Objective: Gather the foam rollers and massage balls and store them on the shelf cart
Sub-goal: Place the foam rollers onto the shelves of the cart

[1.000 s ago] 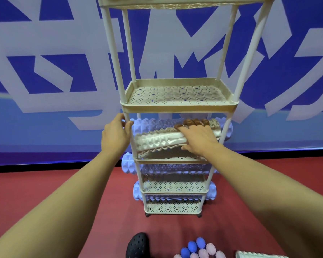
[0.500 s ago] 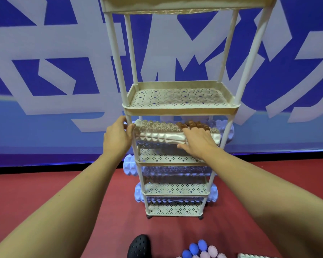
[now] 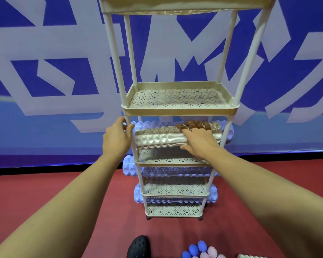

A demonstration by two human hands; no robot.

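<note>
A tall cream shelf cart (image 3: pixel 179 111) stands on the red floor against a blue wall. My right hand (image 3: pixel 198 140) grips a white ridged foam roller (image 3: pixel 157 139) and holds it just above the third shelf, in front of a lilac roller (image 3: pixel 153 125) that lies there. My left hand (image 3: pixel 117 136) grips the cart's front left post at that level. Two more lilac rollers (image 3: pixel 129 165) (image 3: pixel 138 193) lie on the lower shelves. Blue and pink spiky massage balls (image 3: pixel 201 251) sit on the floor at the bottom edge.
A black perforated shoe (image 3: pixel 139 246) is on the floor near the balls. The end of another white roller (image 3: pixel 250 256) shows at the bottom right. The shelf above my hands (image 3: pixel 179 98) holds nothing. The cart stands on small wheels (image 3: pixel 148 217).
The white roller has moved up and further into the third shelf space with my right hand. My left hand has stayed on the post.
</note>
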